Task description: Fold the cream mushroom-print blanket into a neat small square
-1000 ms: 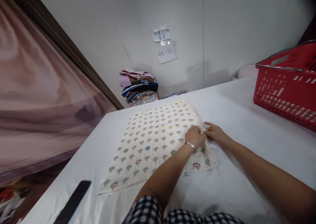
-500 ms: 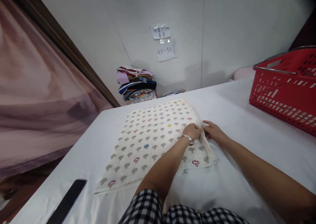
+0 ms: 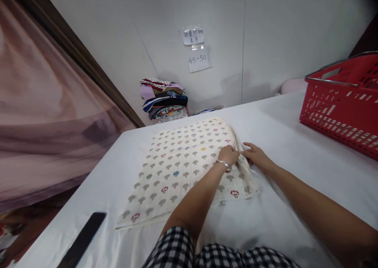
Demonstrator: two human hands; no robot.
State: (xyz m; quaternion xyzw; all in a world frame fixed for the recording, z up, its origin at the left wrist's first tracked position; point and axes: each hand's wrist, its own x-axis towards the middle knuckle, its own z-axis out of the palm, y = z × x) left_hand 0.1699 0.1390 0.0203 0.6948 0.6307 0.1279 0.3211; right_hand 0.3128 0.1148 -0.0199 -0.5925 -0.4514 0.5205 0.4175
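Use the white table (image 3: 277, 130) as the flat support for the folded mushroom-print cloth (image 3: 177, 157), which lies on it in front of the person, its layered edge toward the right. Smooth the broad face before adjusting that edge, since slack there would likely skew the layers. The left hand (image 3: 228, 155) is closed on the edge; a light pinch should suffice. The right hand (image 3: 257, 157) meets the edge with its fingertips; whether it grips cannot be told. Separate or align layers singly, without tugging.
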